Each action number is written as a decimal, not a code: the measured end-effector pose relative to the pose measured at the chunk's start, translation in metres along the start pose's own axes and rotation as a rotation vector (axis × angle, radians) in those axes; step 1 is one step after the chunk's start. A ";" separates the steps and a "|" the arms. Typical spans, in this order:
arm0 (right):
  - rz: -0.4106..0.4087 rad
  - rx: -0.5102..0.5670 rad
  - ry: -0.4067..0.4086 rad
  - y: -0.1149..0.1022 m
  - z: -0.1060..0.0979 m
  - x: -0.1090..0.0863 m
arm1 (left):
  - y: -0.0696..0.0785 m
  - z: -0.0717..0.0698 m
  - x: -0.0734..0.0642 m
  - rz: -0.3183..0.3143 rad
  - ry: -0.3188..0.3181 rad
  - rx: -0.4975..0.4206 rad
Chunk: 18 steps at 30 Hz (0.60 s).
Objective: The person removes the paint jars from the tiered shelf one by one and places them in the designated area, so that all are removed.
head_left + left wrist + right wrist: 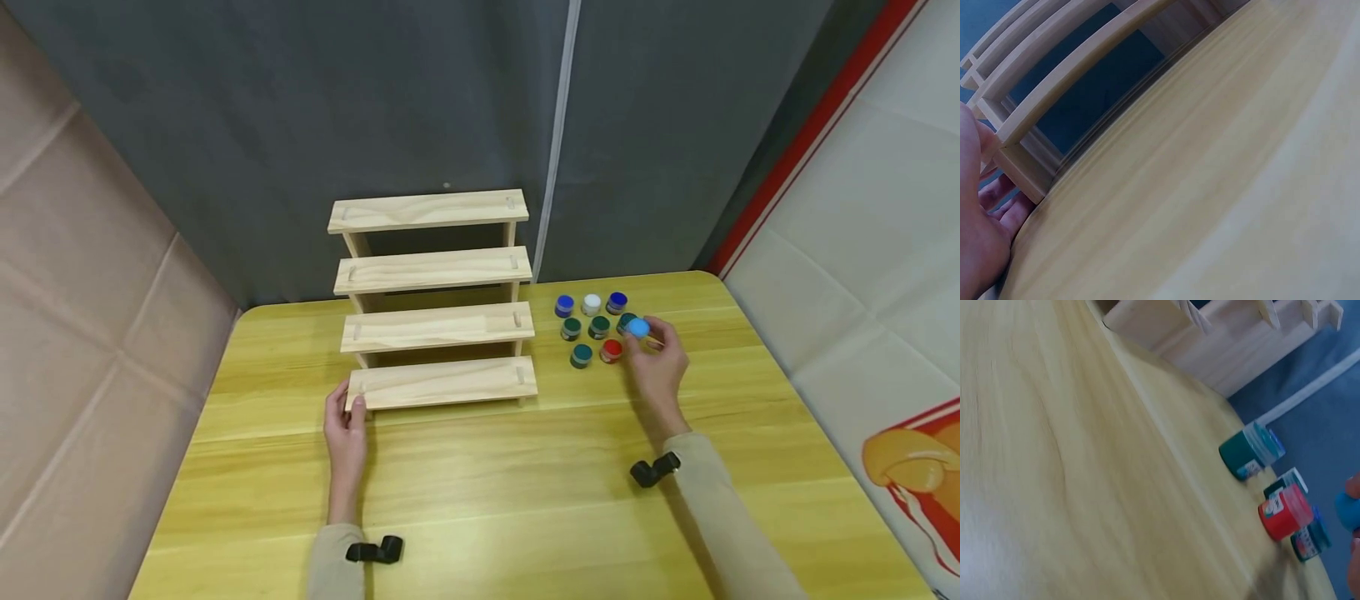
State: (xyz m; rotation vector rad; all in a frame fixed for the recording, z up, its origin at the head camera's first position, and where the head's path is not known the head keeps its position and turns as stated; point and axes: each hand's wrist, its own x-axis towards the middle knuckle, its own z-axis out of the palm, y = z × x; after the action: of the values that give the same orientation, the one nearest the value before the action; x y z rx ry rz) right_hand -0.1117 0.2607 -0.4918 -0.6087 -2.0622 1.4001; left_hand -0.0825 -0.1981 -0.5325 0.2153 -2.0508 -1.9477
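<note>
A light wooden shelf rack [442,381] with several stepped tiers stands against the grey backdrop. My left hand [346,429] grips the left end of its lowest tier, thumb on top; the left wrist view shows the fingers [1015,212] around the side panel. At the right, my right hand [660,367] pinches a light blue paint jar [637,327] between thumb and fingers, raised over the table. Close beside it are a red paint jar [611,351] and a teal paint jar [581,356]. In the right wrist view the held jar [1349,511] shows only at the edge.
More small paint jars stand grouped right of the rack: a white jar [592,304], a dark blue jar [617,302], a green jar [598,327] and others. The wooden table [480,492] runs up to the grey backdrop [420,100], with pale side walls left and right.
</note>
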 end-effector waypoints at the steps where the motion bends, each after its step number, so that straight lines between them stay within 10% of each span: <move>1: 0.013 -0.014 0.001 0.001 -0.001 0.000 | 0.000 0.000 0.000 0.000 -0.001 -0.001; 18: 0.071 -0.118 -0.042 0.023 -0.006 0.002 | 0.036 0.003 -0.010 -0.017 -0.022 0.007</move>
State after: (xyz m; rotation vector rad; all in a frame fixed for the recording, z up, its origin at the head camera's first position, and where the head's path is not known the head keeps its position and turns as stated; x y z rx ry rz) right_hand -0.1078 0.2737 -0.5111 -0.7135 -2.1885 1.3479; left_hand -0.0708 -0.1896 -0.4983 0.2151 -2.0767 -1.9610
